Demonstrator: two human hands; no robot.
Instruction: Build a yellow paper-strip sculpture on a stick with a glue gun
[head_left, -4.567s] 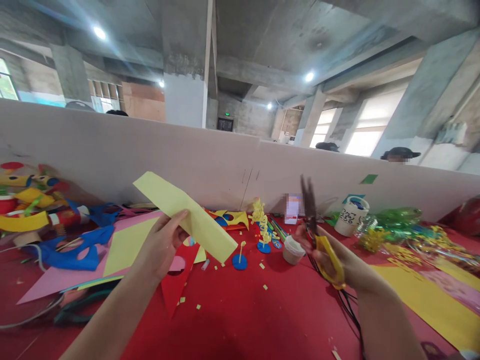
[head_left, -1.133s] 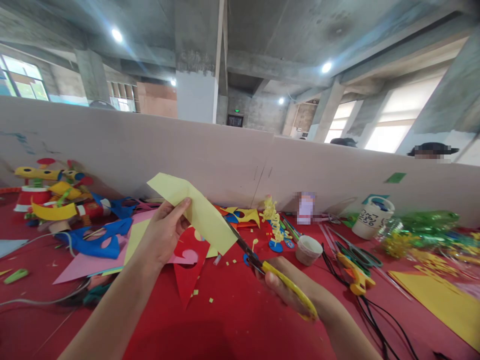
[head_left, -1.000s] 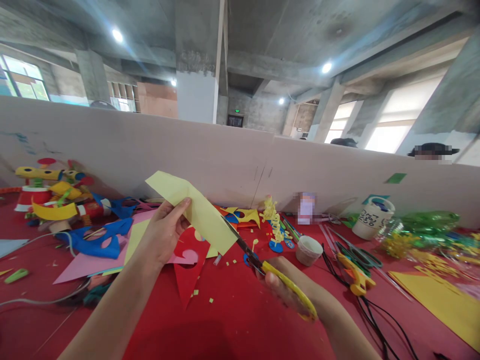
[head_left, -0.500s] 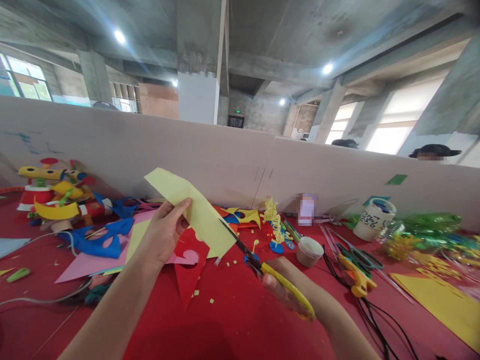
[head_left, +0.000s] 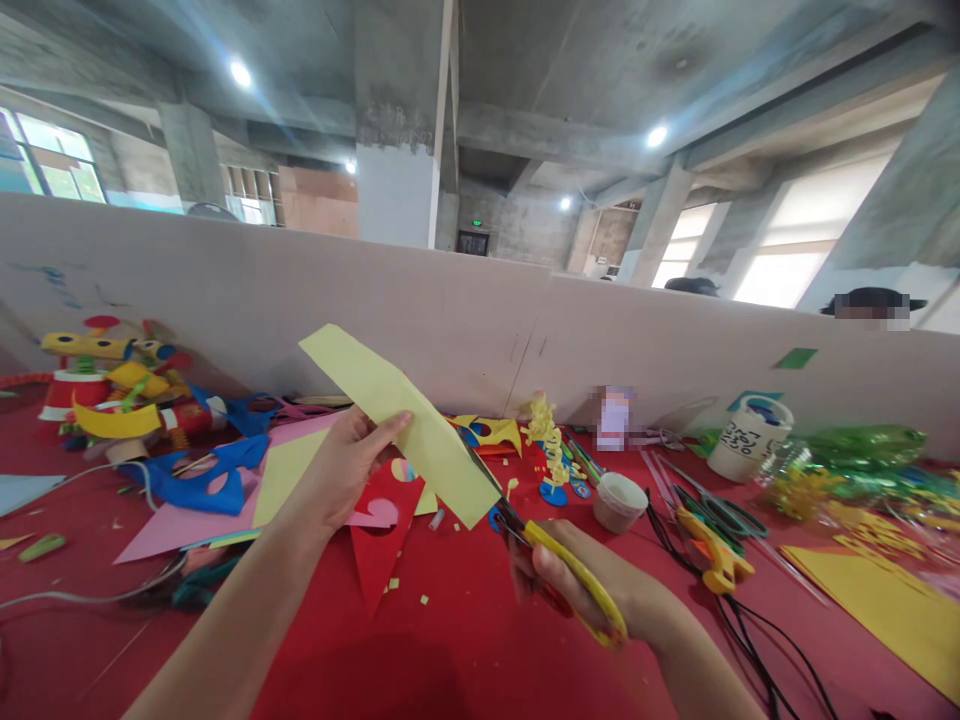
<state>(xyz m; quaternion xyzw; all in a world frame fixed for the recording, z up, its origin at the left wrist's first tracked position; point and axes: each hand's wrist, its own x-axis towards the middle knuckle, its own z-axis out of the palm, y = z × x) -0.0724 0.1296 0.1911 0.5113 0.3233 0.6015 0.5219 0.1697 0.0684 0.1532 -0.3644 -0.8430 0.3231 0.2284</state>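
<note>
My left hand [head_left: 352,455] pinches a long strip of pale yellow paper [head_left: 427,440] between thumb and fingers. The strip is held up at a slant, with a fold across its upper part. In my right hand [head_left: 577,575] are scissors with yellow handles [head_left: 581,580], their handles spread. The dark blades lie against the right edge of the strip, near its lower end, and are partly hidden by it. Beneath the strip, a red cut-out shape [head_left: 382,510] and tiny yellow scraps [head_left: 424,600] lie on the red table [head_left: 420,660].
At left lie a blue mask cut-out [head_left: 199,480], pink sheets [head_left: 157,535] and cup figures [head_left: 75,385]. Right of centre stand a small white cup [head_left: 620,502] and yellow twisted models [head_left: 551,450]. Further right are a glue gun [head_left: 716,555], a white bucket [head_left: 750,440] and yellow sheets [head_left: 870,600]. A white partition [head_left: 300,290] runs behind.
The paper strip and my left hand have shifted right. The scissors' handles have spread apart. A pale yellow piece now shows on the table below the strip.
</note>
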